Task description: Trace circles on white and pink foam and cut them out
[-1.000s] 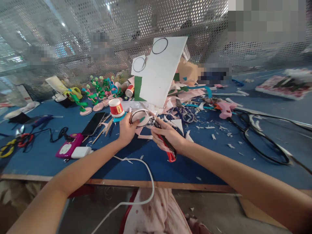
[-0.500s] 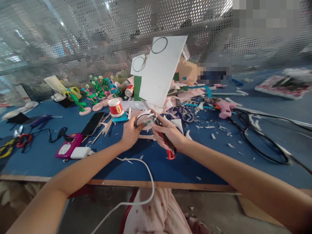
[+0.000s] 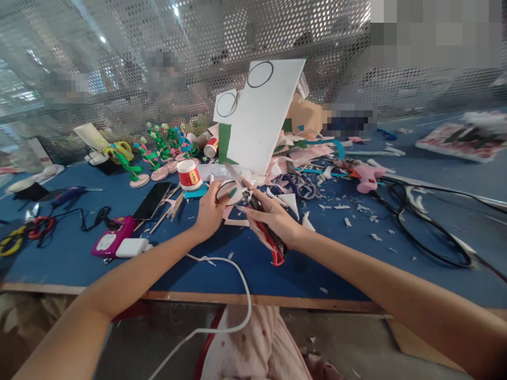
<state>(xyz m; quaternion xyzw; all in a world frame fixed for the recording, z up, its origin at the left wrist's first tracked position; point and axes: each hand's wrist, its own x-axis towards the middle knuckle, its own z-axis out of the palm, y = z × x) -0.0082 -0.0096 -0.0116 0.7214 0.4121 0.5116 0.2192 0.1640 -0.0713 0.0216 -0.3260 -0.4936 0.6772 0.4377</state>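
Observation:
Pinched in my left hand [image 3: 211, 212] is a white cardboard disc [image 3: 233, 194] with a black outline along its rim. My right hand [image 3: 275, 217] is wrapped round a pair of scissors [image 3: 280, 247] with red and black handles. Their blades point up and away, close beside the disc's right edge; whether they touch it I cannot tell. A red and white paper cup [image 3: 189, 176] stands upside down left of my left hand, on a blue piece. Beyond my hands leans a large white board [image 3: 263, 116] with a circle drawn near its top.
Paper scraps [image 3: 348, 221] are strewn to the right, near a pink glue gun [image 3: 367, 178] with a black cable. On the left lie a phone [image 3: 152, 200], a purple power block [image 3: 113, 236] and more scissors [image 3: 39, 227]. Several green paper plants [image 3: 137, 177] stand behind. A perforated metal screen [image 3: 222, 31] closes the back.
The disc has turned and tilted in my left hand, and the left fingers have shifted slightly. The scissors have moved slightly and stay in my right hand.

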